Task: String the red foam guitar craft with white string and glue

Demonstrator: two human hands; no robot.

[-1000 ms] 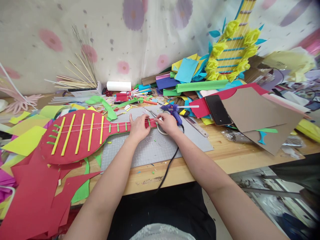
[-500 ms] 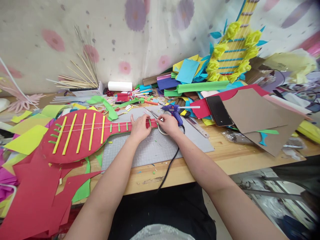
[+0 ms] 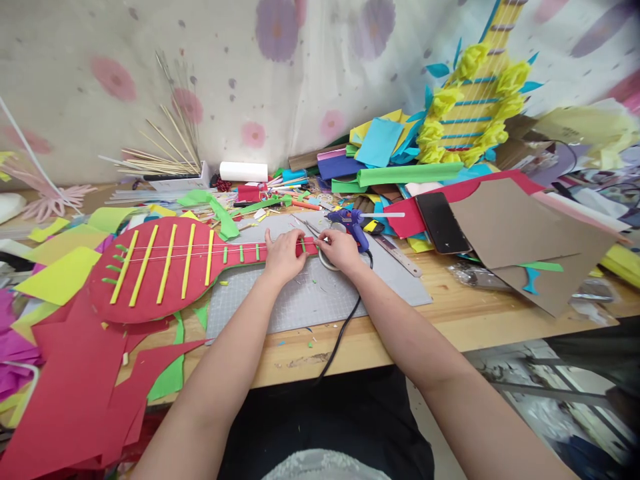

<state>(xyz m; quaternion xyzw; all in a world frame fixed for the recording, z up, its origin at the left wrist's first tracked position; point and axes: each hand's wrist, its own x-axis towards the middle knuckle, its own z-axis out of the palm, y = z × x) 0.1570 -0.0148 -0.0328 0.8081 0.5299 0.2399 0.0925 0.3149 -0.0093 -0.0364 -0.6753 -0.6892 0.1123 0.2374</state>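
A red cardboard lute point(image 3: 165, 267) with yellow bars and a green edge lies flat, its narrow neck pointing right. White strings point(image 3: 220, 251) run along its face and neck, crossing small green bars. My left hand point(image 3: 284, 259) is wrapped over the neck near its end, holding it with the fingers bent. Just right of it, my right hand point(image 3: 341, 250) pinches at the neck's tip, apparently on a white string; the fingertips partly hide it. Scissors point(image 3: 327, 262) lie partly under my right hand. A purple glue gun point(image 3: 354, 225) rests right behind it.
A grey cutting mat point(image 3: 295, 310) is under the neck; the glue gun's black cord point(image 3: 341, 337) crosses it. Right are a metal ruler point(image 3: 399, 257), phone point(image 3: 440, 222) and brown cardboard point(image 3: 510, 233). Red sheets point(image 3: 75, 400) lie front left. A yellow flowered instrument point(image 3: 470, 113) stands behind.
The view has shifted slightly, so everything sits a little further right. Both hands keep nearly the same places on the lute's neck.
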